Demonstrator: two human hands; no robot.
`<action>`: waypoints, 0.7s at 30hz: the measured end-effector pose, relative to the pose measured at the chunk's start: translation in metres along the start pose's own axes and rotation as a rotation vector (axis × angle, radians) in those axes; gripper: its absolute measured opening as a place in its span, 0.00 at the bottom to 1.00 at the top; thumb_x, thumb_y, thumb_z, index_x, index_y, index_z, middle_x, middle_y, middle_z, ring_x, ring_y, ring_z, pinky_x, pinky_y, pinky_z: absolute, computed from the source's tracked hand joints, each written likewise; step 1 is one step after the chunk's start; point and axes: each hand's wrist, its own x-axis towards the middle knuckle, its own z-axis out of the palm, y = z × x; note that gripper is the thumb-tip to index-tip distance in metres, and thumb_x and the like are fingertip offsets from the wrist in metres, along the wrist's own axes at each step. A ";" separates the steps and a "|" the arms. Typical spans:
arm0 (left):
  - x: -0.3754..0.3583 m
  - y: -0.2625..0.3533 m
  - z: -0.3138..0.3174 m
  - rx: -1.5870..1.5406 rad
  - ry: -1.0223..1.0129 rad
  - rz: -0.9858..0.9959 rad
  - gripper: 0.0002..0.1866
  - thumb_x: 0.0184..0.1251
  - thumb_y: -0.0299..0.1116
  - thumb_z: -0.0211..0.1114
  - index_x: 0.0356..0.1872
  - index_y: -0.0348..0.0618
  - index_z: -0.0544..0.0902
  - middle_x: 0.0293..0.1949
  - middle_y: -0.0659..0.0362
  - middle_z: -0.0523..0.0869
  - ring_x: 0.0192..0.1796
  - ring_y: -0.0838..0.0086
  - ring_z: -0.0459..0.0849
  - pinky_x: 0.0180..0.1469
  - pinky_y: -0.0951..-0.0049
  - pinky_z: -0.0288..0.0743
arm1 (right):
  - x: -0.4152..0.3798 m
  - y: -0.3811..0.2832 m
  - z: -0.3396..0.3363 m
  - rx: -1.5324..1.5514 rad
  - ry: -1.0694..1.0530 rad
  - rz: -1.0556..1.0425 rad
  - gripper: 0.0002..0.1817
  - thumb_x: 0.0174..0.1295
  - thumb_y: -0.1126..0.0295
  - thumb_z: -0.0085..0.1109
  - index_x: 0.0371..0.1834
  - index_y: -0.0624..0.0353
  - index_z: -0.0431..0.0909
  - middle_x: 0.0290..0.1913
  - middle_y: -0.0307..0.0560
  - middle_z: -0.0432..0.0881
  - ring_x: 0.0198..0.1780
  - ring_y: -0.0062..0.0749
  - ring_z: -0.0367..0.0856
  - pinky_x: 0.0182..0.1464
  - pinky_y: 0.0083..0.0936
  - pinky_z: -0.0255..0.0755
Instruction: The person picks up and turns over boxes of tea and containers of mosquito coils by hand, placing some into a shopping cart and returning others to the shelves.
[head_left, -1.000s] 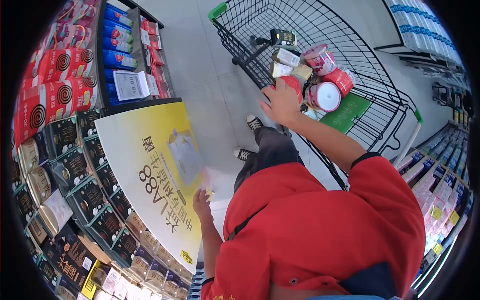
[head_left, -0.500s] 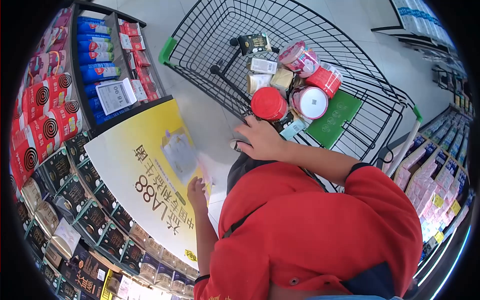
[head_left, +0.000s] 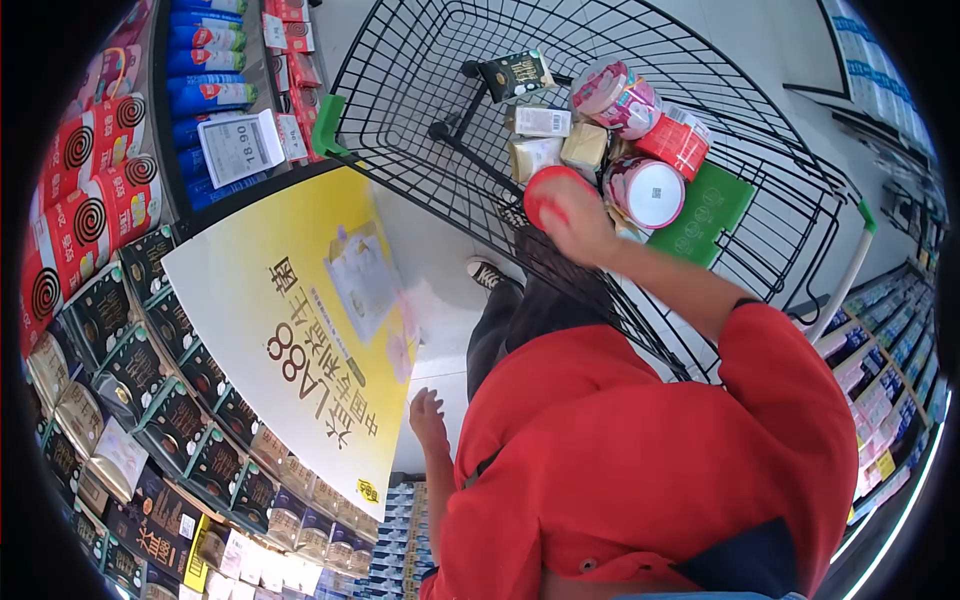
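The right hand (head_left: 578, 222) reaches down into the shopping cart (head_left: 420, 75) and lies over a red-lidded tub (head_left: 541, 190), its fingers curved across the lid; motion blur hides whether the grip has closed on the tub or only rests on it. The tub sits in the cart's basket among other goods: just beside it to the right is a pink tub with a white lid (head_left: 648, 192), behind that a red tub (head_left: 679, 140) and a pink-patterned one (head_left: 612, 92). Small cream boxes (head_left: 560, 150) crowd against the red-lidded tub's far side, and a dark box with gold print (head_left: 513, 73) lies further off toward the cart's front. A green panel (head_left: 705, 215) covers part of the basket floor.

The left hand (head_left: 428, 412) hangs loose and empty, fingers spread, close to the edge of a yellow display board (head_left: 300, 330) printed with dark characters. Below the board stand rows of dark boxed goods (head_left: 150, 340). On the shelf further up are red mosquito-coil packs (head_left: 75, 215), blue packs (head_left: 215, 85) and a price tag reading 18.90 (head_left: 240, 147).
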 end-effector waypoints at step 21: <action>-0.021 -0.038 -0.025 -0.074 0.065 0.050 0.18 0.72 0.35 0.57 0.58 0.38 0.78 0.50 0.58 0.86 0.44 0.75 0.84 0.42 0.75 0.75 | 0.106 0.086 0.020 0.095 -0.059 0.802 0.33 0.57 0.45 0.63 0.60 0.55 0.73 0.49 0.48 0.84 0.46 0.38 0.83 0.47 0.35 0.75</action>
